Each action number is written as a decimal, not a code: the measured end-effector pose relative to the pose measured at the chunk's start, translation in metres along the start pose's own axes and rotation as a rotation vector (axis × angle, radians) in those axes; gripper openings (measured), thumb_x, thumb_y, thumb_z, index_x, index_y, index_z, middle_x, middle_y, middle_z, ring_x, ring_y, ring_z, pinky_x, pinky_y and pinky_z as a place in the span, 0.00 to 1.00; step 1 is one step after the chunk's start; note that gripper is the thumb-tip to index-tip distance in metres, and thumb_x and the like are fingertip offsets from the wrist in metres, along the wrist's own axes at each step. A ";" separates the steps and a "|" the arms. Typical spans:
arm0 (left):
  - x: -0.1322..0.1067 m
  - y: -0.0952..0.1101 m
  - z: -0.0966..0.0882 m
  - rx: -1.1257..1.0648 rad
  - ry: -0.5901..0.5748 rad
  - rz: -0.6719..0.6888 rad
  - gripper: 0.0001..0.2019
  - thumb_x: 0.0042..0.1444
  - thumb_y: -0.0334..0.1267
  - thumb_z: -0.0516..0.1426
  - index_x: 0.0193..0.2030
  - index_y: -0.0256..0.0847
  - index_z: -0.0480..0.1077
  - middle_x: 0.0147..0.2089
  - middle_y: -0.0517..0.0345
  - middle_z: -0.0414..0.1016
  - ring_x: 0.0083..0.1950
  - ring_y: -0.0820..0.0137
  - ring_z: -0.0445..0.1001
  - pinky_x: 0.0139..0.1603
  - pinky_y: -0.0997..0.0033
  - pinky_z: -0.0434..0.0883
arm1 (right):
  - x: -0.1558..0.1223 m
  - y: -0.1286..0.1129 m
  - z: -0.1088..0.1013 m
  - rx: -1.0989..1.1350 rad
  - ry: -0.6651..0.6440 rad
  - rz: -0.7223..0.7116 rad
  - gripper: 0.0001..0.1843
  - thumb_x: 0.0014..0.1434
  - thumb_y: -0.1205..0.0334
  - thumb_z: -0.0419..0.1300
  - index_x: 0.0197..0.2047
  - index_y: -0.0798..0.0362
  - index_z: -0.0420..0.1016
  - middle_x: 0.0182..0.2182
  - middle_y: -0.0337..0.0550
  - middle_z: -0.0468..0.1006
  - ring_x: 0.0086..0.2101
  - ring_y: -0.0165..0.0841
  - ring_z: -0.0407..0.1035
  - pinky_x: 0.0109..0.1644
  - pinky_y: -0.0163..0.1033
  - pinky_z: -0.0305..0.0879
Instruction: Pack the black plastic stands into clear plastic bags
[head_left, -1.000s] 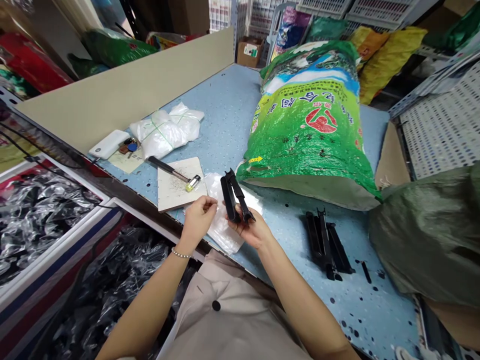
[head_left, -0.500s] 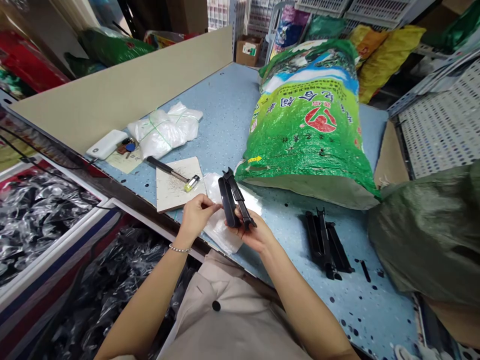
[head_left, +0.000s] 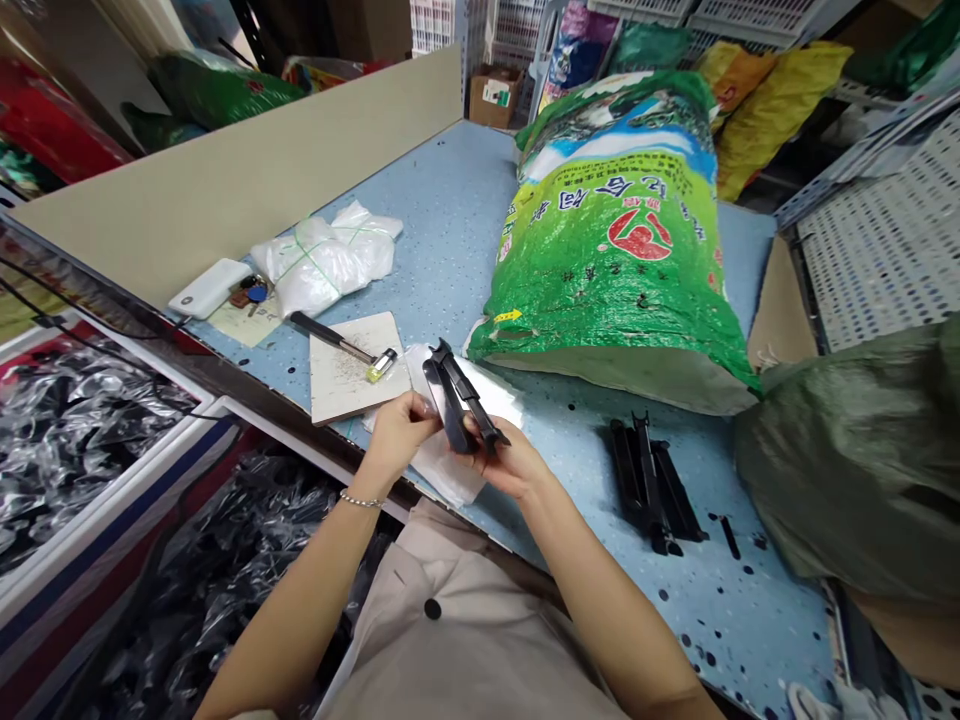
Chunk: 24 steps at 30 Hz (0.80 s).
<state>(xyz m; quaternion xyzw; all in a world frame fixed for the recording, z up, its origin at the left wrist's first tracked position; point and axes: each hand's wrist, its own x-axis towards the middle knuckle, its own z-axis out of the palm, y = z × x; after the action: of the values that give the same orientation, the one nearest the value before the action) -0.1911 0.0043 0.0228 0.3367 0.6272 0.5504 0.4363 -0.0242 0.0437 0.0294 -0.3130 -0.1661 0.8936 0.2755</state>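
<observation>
My right hand is closed around the lower end of black plastic parts, long and narrow, held tilted above the table edge. Close on their left, my left hand pinches thin clear film that looks like a plastic bag; its outline is hard to make out. Under both hands lies a stack of clear plastic bags. More black plastic parts of the same kind rest on the table to the right.
A hammer lies on a pale board. Behind it are a tied plastic bundle, keys and a white device. A large green sack fills the table's far side. Bins of wrapped black parts stand at left.
My left hand has moved slightly right and down, and clear film now shows at its fingertips. The black parts in my right hand have shifted a little left.
</observation>
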 end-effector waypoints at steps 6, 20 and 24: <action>0.002 0.005 -0.017 -0.265 -0.111 -0.161 0.15 0.41 0.42 0.67 0.22 0.39 0.65 0.25 0.60 0.69 0.27 0.74 0.67 0.30 0.73 0.66 | 0.006 -0.003 -0.013 0.075 0.123 -0.019 0.09 0.49 0.70 0.67 0.36 0.59 0.75 0.31 0.47 0.81 0.26 0.32 0.76 0.26 0.33 0.75; -0.014 0.009 -0.035 0.546 -0.117 0.501 0.12 0.53 0.26 0.48 0.30 0.43 0.71 0.45 0.52 0.76 0.43 0.65 0.77 0.37 0.69 0.73 | -0.031 0.002 -0.018 -0.031 -0.016 -0.112 0.24 0.47 0.55 0.70 0.46 0.53 0.75 0.29 0.39 0.79 0.27 0.27 0.72 0.29 0.29 0.70; -0.013 0.010 -0.030 0.550 -0.083 0.444 0.06 0.56 0.29 0.50 0.35 0.44 0.65 0.35 0.58 0.77 0.27 0.72 0.74 0.32 0.70 0.72 | -0.054 0.009 -0.023 -0.134 -0.105 0.047 0.15 0.48 0.57 0.70 0.35 0.57 0.75 0.26 0.43 0.79 0.22 0.28 0.72 0.22 0.28 0.68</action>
<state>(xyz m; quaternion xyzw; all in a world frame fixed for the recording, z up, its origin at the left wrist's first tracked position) -0.2142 -0.0182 0.0358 0.5918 0.6452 0.4280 0.2243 0.0221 0.0075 0.0335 -0.2872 -0.2323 0.9019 0.2238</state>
